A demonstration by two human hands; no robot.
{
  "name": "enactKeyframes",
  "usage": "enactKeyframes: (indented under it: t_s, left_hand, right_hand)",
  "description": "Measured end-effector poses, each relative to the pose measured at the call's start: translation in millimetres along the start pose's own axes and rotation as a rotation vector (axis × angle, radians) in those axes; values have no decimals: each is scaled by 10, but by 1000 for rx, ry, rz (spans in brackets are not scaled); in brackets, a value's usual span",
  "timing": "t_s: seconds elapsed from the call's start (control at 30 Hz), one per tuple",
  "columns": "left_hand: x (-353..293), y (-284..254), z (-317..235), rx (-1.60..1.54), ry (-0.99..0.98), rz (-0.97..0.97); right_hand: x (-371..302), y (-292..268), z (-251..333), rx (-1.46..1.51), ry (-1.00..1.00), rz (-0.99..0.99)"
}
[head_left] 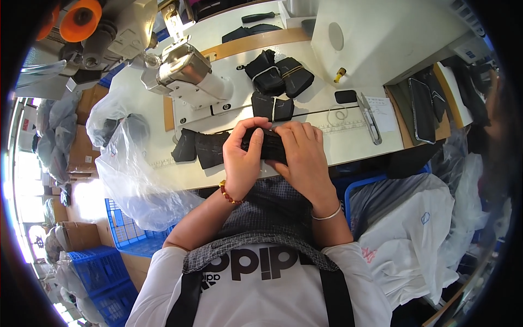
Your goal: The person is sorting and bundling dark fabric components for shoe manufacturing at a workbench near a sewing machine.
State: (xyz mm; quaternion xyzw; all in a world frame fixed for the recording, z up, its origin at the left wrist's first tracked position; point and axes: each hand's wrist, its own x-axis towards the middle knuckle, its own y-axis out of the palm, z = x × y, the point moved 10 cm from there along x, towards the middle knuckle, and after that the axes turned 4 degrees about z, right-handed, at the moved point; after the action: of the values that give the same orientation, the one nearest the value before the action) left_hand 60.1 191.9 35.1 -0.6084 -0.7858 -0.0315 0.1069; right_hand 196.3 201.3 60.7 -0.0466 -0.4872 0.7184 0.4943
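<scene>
Between my two hands, at the near edge of the white table (348, 150), is a stack of black fabric pieces (272, 146). My left hand (242, 158) is closed round its left end, thumb on top and fingers curled over the far side. From the right my right hand (303, 155) grips the same stack, fingers bent over it. Just left of my left hand lie loose black fabric pieces (210, 150) and another black piece (185, 146). Beyond my hands lies a banded black fabric bundle (272, 107), with further banded bundles (296, 76) behind it.
A sewing machine (188, 76) stands at the left, with clear plastic bags (131, 169) hanging over the table edge. Metal snips (370, 122), a small black object (345, 97) and a phone (422, 111) lie to the right. Blue crates (131, 229) flank my body.
</scene>
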Motion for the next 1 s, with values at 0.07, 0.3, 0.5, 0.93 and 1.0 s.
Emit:
enactKeyframes:
  t_s: [0.07, 0.3, 0.5, 0.93, 1.0]
  left_hand:
    - [-23, 12, -21, 23, 2, 13]
    - [-43, -42, 2, 162, 16, 2]
    - [-24, -8, -70, 119, 80, 10]
    - [-46, 141, -83, 117, 105, 65]
    - [-1, 129, -56, 150, 84, 92]
  right_hand:
    - [-2, 7, 10, -2, -13, 3]
    - [8, 41, 67, -35, -54, -4]
    - [1, 65, 17, 22, 30, 20]
    - [-34, 147, 34, 215, 40, 39]
    - [-30, 93, 34, 138, 39, 37]
